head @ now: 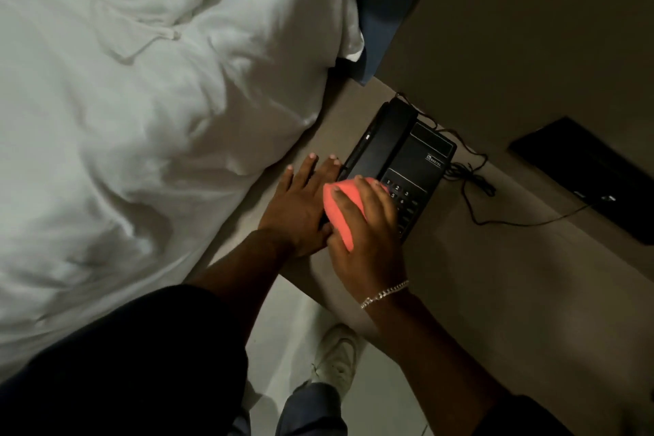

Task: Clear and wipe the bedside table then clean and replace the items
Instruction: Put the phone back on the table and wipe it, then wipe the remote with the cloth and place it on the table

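Observation:
A black desk telephone (pixel 407 152) with its handset on the cradle stands on the beige bedside table (pixel 477 276). My right hand (pixel 368 223) grips a folded pink cloth (pixel 338 212) and presses it on the phone's near left corner, over part of the keypad. My left hand (pixel 300 202) lies flat on the table beside the phone's left edge, fingers spread, touching the handset side. The phone's near end is hidden under my right hand.
A black cord (pixel 474 188) trails from the phone to a flat black device (pixel 587 177) at the table's right. A bed with white bedding (pixel 141 117) borders the table's left. A blue headboard (pixel 385 3) stands behind. My shoe (pixel 336 357) is on the floor below.

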The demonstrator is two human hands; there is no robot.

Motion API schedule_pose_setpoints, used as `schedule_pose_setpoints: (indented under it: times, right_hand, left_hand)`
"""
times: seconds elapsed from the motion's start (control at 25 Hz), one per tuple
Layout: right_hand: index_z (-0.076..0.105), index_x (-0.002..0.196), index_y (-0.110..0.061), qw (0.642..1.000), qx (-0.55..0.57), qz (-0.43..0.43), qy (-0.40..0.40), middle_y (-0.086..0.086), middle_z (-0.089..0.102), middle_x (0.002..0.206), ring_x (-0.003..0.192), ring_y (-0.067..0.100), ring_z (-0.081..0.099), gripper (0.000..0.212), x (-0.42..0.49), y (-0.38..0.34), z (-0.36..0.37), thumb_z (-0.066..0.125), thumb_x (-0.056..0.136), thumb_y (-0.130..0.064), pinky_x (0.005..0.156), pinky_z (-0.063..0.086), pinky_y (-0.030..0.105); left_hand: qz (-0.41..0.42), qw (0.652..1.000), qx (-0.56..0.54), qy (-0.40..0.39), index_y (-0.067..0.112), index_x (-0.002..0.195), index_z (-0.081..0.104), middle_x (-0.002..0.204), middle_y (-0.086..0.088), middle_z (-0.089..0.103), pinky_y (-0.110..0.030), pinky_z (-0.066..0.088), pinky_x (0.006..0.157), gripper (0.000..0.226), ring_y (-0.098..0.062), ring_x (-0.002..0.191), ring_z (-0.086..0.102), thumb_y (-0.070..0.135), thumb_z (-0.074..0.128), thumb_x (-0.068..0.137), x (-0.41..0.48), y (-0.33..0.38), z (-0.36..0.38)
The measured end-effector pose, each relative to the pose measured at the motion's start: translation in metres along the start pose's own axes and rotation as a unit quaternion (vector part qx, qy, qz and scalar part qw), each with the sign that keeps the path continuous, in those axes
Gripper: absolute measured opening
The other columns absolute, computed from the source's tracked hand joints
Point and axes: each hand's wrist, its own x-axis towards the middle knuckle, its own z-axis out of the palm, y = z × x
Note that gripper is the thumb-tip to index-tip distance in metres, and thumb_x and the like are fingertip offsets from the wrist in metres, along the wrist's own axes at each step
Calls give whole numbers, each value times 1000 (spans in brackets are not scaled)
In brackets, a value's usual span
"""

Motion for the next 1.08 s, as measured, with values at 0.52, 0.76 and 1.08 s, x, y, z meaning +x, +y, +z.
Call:
schedule_pose_setpoints:
  times: [0.52,0.76,1.08]
  right_hand:
    - [68,116,-4,977,59,-205,12,19,49,142,138,33,38,33,23,-151,-44,60,87,-17,114,32,46]
    - [57,131,-13,943,198,-269,-12,16,48,143,134,29,43,52,40,-295,-53,62,79,-17,115,33,36]
    - [56,130,-14,929,199,-305,-56,14,53,138,130,27,47,57,46,-377,2,68,75,-9,111,38,35]
  left_hand:
    - [-145,852,-299,405,8,128,59,131,-7,64,-29,39,109,42,-15,127,54,21,59,88,-184,-5,-152]
    - [-346,676,-272,592,13,110,68,106,1,66,-19,50,83,26,-17,97,64,11,59,85,-270,-65,-222]
    - [-521,655,-337,432,12,129,45,123,-11,59,-30,41,81,68,-30,111,60,51,67,79,-276,-161,-233]
